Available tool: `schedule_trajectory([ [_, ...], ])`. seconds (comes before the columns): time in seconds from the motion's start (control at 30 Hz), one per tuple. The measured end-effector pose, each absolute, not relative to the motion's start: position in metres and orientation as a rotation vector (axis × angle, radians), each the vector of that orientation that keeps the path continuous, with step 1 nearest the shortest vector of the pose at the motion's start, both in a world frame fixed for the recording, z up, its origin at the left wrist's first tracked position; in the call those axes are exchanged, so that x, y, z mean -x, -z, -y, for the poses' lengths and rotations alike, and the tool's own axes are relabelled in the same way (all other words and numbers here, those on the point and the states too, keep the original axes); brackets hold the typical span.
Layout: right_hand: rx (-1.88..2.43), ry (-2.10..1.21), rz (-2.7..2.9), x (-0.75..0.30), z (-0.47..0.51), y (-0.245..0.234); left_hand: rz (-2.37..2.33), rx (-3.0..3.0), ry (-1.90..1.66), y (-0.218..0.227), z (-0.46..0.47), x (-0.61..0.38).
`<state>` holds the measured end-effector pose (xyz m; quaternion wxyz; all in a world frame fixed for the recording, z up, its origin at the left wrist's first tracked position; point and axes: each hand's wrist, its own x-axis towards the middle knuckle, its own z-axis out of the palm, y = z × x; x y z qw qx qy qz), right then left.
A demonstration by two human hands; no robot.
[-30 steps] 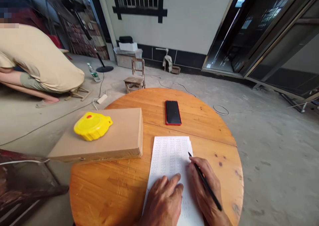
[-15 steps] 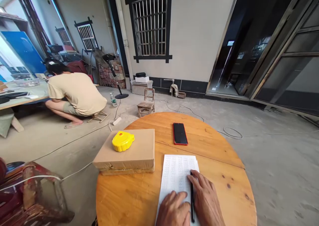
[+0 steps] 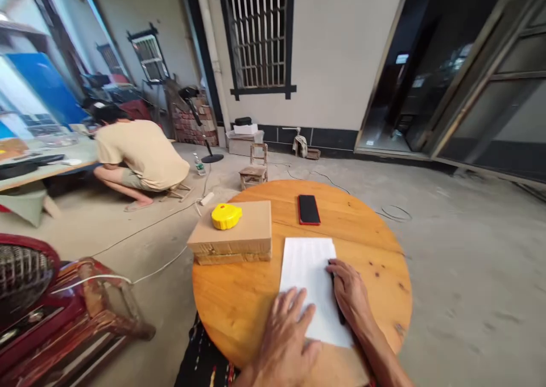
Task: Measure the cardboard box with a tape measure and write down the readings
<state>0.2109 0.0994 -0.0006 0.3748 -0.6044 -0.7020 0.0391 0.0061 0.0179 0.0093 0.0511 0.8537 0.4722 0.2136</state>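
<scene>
A white printed sheet of paper (image 3: 309,273) lies on the round wooden table (image 3: 375,250). My left hand (image 3: 286,334) rests flat on the sheet's near left corner, fingers spread. My right hand (image 3: 350,293) lies palm down on the sheet's right edge, over a black pen (image 3: 340,313) that shows only partly beneath it. A red-cased phone (image 3: 309,209) lies face up beyond the paper. At the table's left stands a flat cardboard box (image 3: 239,236) with a yellow tape measure (image 3: 226,215) on top.
A person in a beige shirt (image 3: 143,153) crouches on the concrete floor at the left. A small wooden chair (image 3: 254,168) stands behind the table, with cables across the floor. A red metal frame (image 3: 89,307) is at the near left.
The view has pulled back and up, so the table looks smaller. My right hand has laid the pen down flat and now covers it; both hands stay on the sheet.
</scene>
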Motion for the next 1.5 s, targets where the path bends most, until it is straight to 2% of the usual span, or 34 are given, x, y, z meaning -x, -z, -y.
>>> schedule_trajectory([
  [0.57, 1.55, -0.049, 1.44, -0.227, -0.093, 0.0, -1.487, -2.629, -0.763, -0.018, -0.001, -0.007],
  [1.1, 1.696, 0.01, 1.656, -0.216, -0.084, -0.006, -1.48, -2.729, -0.568, -0.012, -0.003, -0.009],
  [1.5, 1.699, -0.012, 1.572, -0.223, -0.086, -0.004, -1.314, -2.769, -0.799, -0.021, 0.005, 0.001],
])
